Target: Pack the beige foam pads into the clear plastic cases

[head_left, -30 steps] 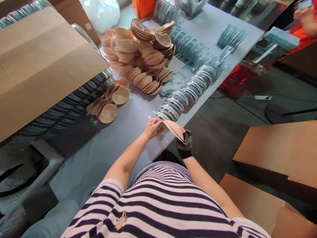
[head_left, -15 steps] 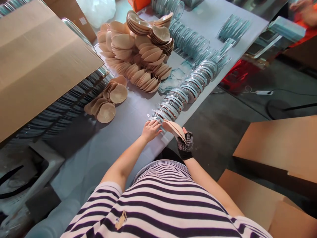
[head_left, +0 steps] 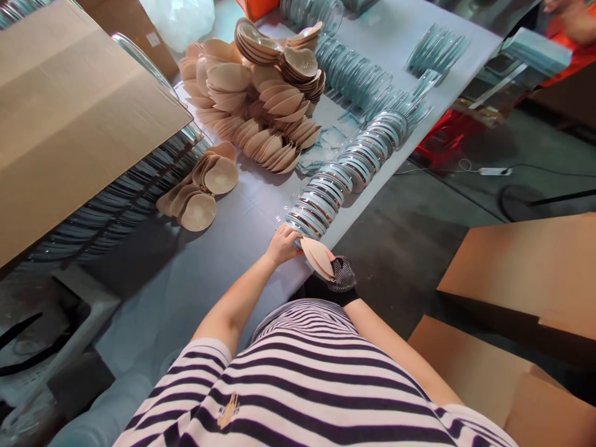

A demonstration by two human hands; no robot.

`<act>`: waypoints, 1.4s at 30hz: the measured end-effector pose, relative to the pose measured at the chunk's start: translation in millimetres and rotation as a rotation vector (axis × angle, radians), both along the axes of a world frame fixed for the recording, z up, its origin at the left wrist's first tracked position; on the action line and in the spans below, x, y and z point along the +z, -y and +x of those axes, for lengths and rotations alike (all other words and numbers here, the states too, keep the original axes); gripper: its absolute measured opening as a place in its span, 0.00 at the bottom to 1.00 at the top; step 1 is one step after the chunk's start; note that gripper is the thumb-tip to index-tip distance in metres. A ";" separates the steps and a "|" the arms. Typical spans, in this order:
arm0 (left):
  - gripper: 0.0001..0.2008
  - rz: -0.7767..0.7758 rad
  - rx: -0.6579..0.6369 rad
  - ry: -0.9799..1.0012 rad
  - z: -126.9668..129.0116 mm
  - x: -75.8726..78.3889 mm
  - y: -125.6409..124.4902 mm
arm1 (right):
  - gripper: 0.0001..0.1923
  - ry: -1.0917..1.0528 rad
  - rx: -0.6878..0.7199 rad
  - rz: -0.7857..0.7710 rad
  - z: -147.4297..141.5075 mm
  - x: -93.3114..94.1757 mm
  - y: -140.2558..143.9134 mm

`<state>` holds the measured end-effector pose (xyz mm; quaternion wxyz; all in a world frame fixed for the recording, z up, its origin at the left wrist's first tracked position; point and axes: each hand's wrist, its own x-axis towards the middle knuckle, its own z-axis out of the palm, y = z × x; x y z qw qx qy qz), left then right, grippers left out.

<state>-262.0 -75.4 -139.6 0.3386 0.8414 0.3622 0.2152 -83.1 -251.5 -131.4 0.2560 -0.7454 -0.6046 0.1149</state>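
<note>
My right hand (head_left: 343, 274), in a black dotted fingerless glove, grips a couple of beige bra pads (head_left: 316, 256) at the table's front edge. Bare and curled, my left hand (head_left: 282, 244) meets the pads' far tip at the near end of a row of clear plastic shells (head_left: 323, 195). Its fingertips are hidden, so what they pinch cannot be made out. Shiny rims show along the row, which runs away to the upper right. A large heap of beige bra pads (head_left: 229, 77) lies beyond my hands, and a smaller group of pads (head_left: 198, 213) lies to the left.
A big cardboard sheet (head_left: 88, 93) covers stacked shells at left. More clear shells (head_left: 356, 71) stand farther back on the white table (head_left: 251, 214). Cardboard boxes (head_left: 526, 267) are on the floor at right. Another person's arm (head_left: 577, 22) shows at the top right.
My right hand has brought the bra pads down and left, against my left hand. The left fingers, spread on the row's end before, have curled in.
</note>
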 end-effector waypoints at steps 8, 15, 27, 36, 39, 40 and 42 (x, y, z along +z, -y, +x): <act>0.40 -0.087 0.264 0.033 4.8 -8.0 19.1 | 0.31 -0.074 -0.070 -0.052 -2.1 0.0 -6.5; 0.56 -0.151 0.219 -0.019 4.6 -14.1 17.8 | 0.23 -0.018 -0.017 -0.122 -4.8 11.4 -52.9; 0.60 -0.079 0.218 -0.062 1.2 -18.8 20.0 | 0.22 0.255 0.176 -0.480 -12.1 1.2 -83.4; 0.55 -0.115 0.223 -0.113 6.6 -8.2 20.7 | 0.18 0.135 -0.006 -0.430 -8.3 -3.1 -70.5; 0.53 -0.106 0.232 -0.128 9.2 -4.5 18.8 | 0.18 0.075 -0.057 -0.413 -14.1 -11.1 -83.6; 0.53 -0.103 0.237 -0.137 9.6 -3.5 17.8 | 0.18 0.060 -0.061 -0.425 -16.0 -11.8 -87.3; 0.52 -0.104 0.247 -0.161 9.6 -1.8 15.6 | 0.18 0.046 -0.056 -0.476 -19.5 -10.1 -92.5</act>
